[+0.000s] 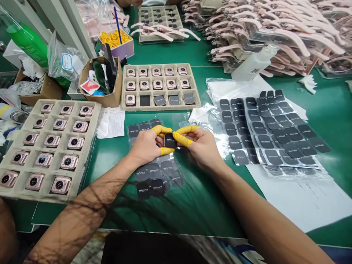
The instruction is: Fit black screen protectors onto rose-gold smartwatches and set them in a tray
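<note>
A watch body with a black HiFuture-marked face is held between both hands over the green table. My left hand, with yellow finger cots, grips its left side with fingers and thumb. At its right edge my right hand, also in yellow finger cots, pinches with thumb and forefinger. Beneath and in front of the hands lie clear sheets of black square stickers. Behind them is a beige tray with pink watch bodies in its upper rows and dark square pieces in most of the front row.
A larger tray of pink watches lies at left. Sticker sheets and white paper cover the right side. Farther back stand a white bottle, a cardboard box, a box of yellow finger cots and piled pink straps.
</note>
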Demonstrator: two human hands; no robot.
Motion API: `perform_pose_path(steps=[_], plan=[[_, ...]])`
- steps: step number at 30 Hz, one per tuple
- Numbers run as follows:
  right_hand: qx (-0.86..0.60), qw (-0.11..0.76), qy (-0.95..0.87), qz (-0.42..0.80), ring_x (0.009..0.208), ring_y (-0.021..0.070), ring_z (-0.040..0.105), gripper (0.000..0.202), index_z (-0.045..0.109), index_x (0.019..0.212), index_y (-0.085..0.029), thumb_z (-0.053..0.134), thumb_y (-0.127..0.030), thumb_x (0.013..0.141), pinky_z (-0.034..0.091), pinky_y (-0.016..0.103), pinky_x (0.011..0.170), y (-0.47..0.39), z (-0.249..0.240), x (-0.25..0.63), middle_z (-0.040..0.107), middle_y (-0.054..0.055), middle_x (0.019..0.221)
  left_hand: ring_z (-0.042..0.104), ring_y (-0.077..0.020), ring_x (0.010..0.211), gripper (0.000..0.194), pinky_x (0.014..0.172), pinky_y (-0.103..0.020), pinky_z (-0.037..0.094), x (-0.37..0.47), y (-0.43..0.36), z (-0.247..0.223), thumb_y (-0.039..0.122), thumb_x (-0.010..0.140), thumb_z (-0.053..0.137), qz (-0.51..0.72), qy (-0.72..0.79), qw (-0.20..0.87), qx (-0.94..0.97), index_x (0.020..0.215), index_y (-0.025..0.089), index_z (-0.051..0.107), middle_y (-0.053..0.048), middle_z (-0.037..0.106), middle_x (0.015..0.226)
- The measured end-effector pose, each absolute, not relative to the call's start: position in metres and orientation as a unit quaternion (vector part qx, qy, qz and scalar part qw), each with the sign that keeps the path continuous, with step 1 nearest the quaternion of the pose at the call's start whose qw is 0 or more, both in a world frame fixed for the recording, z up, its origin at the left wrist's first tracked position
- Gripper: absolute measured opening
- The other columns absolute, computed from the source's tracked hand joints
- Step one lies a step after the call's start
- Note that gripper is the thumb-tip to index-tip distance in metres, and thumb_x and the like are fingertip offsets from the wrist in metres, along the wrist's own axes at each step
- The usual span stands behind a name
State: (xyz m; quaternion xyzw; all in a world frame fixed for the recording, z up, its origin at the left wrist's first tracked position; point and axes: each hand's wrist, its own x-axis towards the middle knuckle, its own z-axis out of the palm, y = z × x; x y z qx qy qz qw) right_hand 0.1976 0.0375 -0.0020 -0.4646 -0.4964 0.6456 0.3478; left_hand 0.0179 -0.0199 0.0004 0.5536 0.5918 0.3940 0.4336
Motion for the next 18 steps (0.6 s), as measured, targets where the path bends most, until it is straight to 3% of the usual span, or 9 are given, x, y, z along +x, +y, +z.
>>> perform_pose_path(steps=[18], plan=[[-0.465,0.351,-0.504,0.638,0.067,0.0160,0.068,0.048,0.076,0.078,-0.021,0.103,-0.050,0.050,0.059,0.030,0.065,0.0387,-0.0052,0.1968,0.075,0.000,0.072,0.072,-0.0145,0.070,0.055,0.071,-0.025,0.057,0.0171,-0.0193,0.0004,0.019,0.066,0.088,0.380,0.601,0.420,0.563,0.120,0.017,0.076,0.002,0.076,0.076]])
